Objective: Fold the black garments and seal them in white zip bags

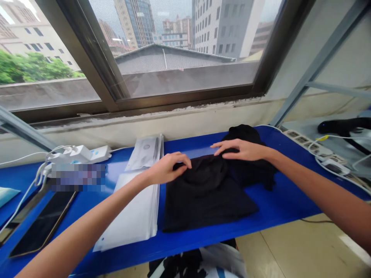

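Left hand [169, 168] half-curled at black cloth [199, 204], grip unclear; right hand [242, 150] loosely open, fingers extended. Cloth folded, wrinkled, near desk's [290, 202] front edge.

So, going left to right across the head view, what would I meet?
Dark-screened phone, stack of whitish plastic bags, flat black cloth nearest the front edge, right-hand power strip.

Two slim, bare forearms [107, 214] were seen tapered toward narrow wrists [146, 178], a bare left hand [165, 169] and a bare right hand [245, 150] were shown with slender fingers [228, 145], black-white-and-grey fabric [194, 265] with a blue patch was glimpsed low down, possibly worn.
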Demonstrator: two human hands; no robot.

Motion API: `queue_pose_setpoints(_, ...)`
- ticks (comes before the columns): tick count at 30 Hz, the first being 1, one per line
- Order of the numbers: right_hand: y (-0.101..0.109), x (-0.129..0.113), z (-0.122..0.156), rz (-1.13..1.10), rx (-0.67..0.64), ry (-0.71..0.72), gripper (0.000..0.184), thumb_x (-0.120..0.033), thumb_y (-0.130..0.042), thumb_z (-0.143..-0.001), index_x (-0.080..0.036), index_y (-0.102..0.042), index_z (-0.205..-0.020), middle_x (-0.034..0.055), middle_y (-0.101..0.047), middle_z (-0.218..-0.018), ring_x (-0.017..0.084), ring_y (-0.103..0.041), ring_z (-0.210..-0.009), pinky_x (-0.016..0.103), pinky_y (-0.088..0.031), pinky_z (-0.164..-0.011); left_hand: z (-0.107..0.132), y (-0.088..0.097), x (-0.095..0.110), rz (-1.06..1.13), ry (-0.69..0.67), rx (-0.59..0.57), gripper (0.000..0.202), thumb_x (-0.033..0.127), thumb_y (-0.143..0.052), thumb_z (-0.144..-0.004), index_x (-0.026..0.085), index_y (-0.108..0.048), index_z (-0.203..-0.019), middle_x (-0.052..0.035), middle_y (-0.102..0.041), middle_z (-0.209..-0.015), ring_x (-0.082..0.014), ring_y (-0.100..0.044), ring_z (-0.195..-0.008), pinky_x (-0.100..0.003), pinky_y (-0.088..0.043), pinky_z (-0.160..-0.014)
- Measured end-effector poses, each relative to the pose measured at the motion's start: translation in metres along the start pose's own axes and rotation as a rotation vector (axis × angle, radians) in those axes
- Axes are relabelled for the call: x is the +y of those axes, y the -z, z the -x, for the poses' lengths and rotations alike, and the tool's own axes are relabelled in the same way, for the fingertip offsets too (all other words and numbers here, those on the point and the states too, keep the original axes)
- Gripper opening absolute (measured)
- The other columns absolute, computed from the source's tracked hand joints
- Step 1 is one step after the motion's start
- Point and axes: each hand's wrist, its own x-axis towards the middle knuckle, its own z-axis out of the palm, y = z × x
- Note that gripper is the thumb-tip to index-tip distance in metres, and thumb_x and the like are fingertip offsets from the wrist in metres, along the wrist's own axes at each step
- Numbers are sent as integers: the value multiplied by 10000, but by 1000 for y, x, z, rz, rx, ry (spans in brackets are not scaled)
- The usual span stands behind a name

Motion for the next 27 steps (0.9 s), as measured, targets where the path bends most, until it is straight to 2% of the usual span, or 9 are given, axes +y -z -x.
queue_pose_setpoints(2, -2, 1, -17, -93, 85, -39, 381, -438, -555, -965, -230, -739, -1225, 86, -651, -1398, 250, -603, -1297, 387, -469, -1082, -24, -3, -15, 13, 96, 96, 174, 223, -547, -916, 203, -694, -1007, -81, -740, -1069, -217, -664, -1009, -343, -506, -899)
queue_pose_setpoints(6, -15, 8, -45, -70, -37, -116, 431, -430, -711, -836, -199, -758, -1197, 96, -755, -1186, 249, -697, -1039, 341, -528, -897, -54, -13, -44, 9, 161, -19, 64, 235, -699, -790, 185, -669, -817, -61, -739, -852, -224, -670, -826, -320, -490, -786)
queue_pose_setpoints(9, -15, 12, -43, -45, -88, -95, 381, -473, -741, -824, -192, -800, -1075, 78, -778, -1046, 223, -678, -895, 317, -500, -818, -51, -16, -52, 61, 156, -3, 72, 251, -587, -884, 194, -622, -858, -48, -730, -857, -199, -670, -803, -288, -474, -733)
queue_pose_setpoints(13, -1, 19, -28, -196, -27, -160, 444, -542, -762, -803, -169, -811, -1037, 54, -753, -858, 166, -603, -711, 278, -447, -658, -37, -18, -52, 98, 162, 114, 105, 285, -522, -941, 198, -581, -932, -47, -715, -909, -190, -648, -841, -289, -464, -753)
queue_pose_setpoints(16, 5, 26, -24, -269, 11, -238, 469, -549, -776, -786, -153, -812, -1034, -8, -606, -567, 114, -477, -530, 254, -352, -538, -34, -21, -51, 118, 170, 187, 119, 307, -529, -942, 198, -572, -926, -43, -714, -898, -186, -650, -842, -285, -471, -756)
queue_pose_setpoints(18, 8, 30, -24, -290, -4, -279, 491, -544, -772, -790, -132, -801, -1056, -40, -507, -465, 101, -422, -468, 250, -321, -509, -34, -21, -51, 136, 169, 217, 150, 335, -526, -950, 196, -579, -931, -43, -726, -900, -184, -664, -848, -279, -483, -757)
queue_pose_setpoints(22, 14, 35, -25, -219, -60, -273, 424, -543, -718, -827, -128, -774, -892, -25, -534, -479, 100, -455, -467, 245, -341, -518, -29, -15, -54, 152, 187, 248, 207, 381, -555, -939, 185, -621, -934, -57, -746, -918, -193, -690, -866, -287, -509, -773)
queue_pose_setpoints(25, 15, 36, -27, -120, -91, -201, 435, -548, -616, -896, -144, -727, -778, 22, -644, -619, 118, -537, -548, 249, -389, -570, -24, -12, -58, 153, 211, 224, 229, 401, -612, -898, 178, -660, -928, -60, -753, -910, -204, -702, -869, -294, -526, -774)
queue_pose_setpoints(27, 13, 33, -30, -37, -81, -160, 450, -545, -576, -914, -146, -730, -777, 55, -703, -735, 149, -598, -643, 266, -423, -629, -22, -14, -59, 143, 222, 197, 234, 400, -648, -872, 180, -681, -945, -55, -755, -908, -207, -703, -855, -298, -526, -769)
